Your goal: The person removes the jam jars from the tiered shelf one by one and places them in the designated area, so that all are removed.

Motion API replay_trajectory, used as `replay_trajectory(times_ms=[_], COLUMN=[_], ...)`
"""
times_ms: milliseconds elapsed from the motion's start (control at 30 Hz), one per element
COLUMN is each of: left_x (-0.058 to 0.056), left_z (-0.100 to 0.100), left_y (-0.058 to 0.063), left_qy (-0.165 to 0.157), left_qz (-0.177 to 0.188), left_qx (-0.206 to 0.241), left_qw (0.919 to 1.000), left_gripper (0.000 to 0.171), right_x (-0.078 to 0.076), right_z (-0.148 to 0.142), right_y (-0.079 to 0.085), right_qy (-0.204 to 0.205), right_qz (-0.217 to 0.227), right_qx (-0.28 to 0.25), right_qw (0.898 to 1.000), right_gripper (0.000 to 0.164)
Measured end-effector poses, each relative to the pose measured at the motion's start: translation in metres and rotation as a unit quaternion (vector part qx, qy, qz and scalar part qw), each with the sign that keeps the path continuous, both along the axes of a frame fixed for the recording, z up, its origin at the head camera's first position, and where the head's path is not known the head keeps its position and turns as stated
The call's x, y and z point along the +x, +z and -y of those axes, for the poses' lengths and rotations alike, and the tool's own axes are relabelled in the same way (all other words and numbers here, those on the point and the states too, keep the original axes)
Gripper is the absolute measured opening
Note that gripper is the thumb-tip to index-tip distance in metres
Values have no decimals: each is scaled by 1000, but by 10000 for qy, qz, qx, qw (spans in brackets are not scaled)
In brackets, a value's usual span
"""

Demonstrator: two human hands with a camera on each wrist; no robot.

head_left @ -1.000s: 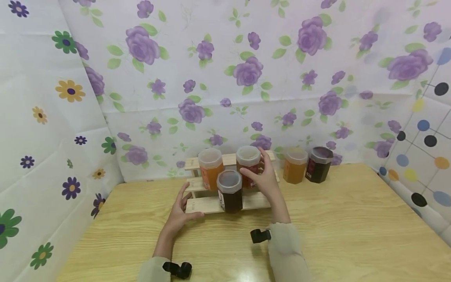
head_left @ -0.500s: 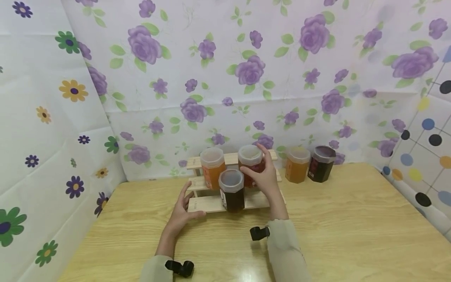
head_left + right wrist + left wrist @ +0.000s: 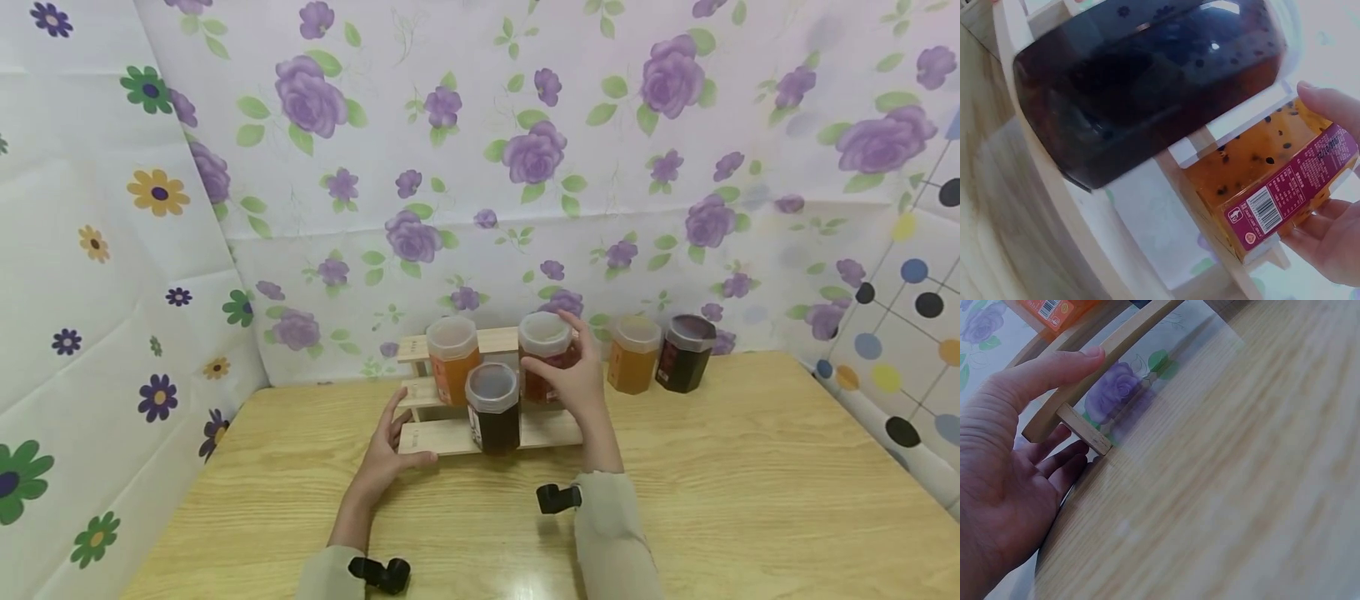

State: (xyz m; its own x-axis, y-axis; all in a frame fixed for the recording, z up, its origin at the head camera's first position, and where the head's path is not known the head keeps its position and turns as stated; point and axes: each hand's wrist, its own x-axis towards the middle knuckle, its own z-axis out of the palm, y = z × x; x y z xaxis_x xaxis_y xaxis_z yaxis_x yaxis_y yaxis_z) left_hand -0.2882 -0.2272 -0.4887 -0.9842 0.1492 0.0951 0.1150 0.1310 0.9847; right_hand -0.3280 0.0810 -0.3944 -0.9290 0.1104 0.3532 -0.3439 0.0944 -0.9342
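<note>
A three-step wooden rack point(image 3: 435, 437) stands on the table. My left hand point(image 3: 384, 450) grips its left end; in the left wrist view the thumb point(image 3: 1072, 365) lies on the front board and the fingers are behind it. My right hand point(image 3: 576, 375) holds an amber jar point(image 3: 1254, 159) with dark seeds, a purple label and a translucent lid, at the middle step's right side. An orange jar point(image 3: 453, 367) is on the middle step to the left. One dark jar point(image 3: 498, 421) stands on the front step, partly in front of the held jar.
Right of the rack, a yellow-orange jar point(image 3: 632, 362) and a second dark jar point(image 3: 684, 358) stand side by side on the table point(image 3: 720, 467). Flowered cloth point(image 3: 480, 167) hangs close behind the rack, with more cloth at both sides.
The right hand has shifted the amber jar a little to the right along the step, widening the gap from the orange jar. My left hand stays at the rack's end.
</note>
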Motion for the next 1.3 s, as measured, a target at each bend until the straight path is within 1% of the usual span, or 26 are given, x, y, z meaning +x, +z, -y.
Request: replay_trajectory(times_ms=[300,433,533,667,767,867,1033,1167,1300], left_x=[-1,-1,-1,-1,-1,-1,0,-1,-1], left_z=[0,0,0,1,1,2,3,2,1], left_y=[-1,-1,-1,-2,-2,-3,-3,-4,-4], left_qy=[7,-16,-5,-10,-34,-31,-14,-19,-26], left_qz=[14,-70,-111,-111,-162,-172,-156,-217,-161], left_qx=[-45,-120,-134,-133,-155,-160,-160,-163,-124], left_qw=[10000,9999,9998,9998,9997,9997,9997,9996,9998], left_gripper=[112,113,113,112,111,111,111,111,111], right_x=[7,11,11,11,13,15,13,11,9], right_z=[-29,-43,-53,-66,-75,-85,-96,-100,-101], right_y=[3,3,1,-3,-5,-10,-20,-27,-37], right_qy=[-599,-987,-1307,-1635,-1826,-2019,-2219,-2230,-2293], right_qz=[149,189,157,155,273,369,513,716,890], right_qx=[-185,-207,-263,-646,-953,-1012,-918,-985,-982], right_qw=[9979,9947,9910,9843,9782,9735,9694,9672,9643], right_gripper=[87,86,86,85,83,84,87,88,88])
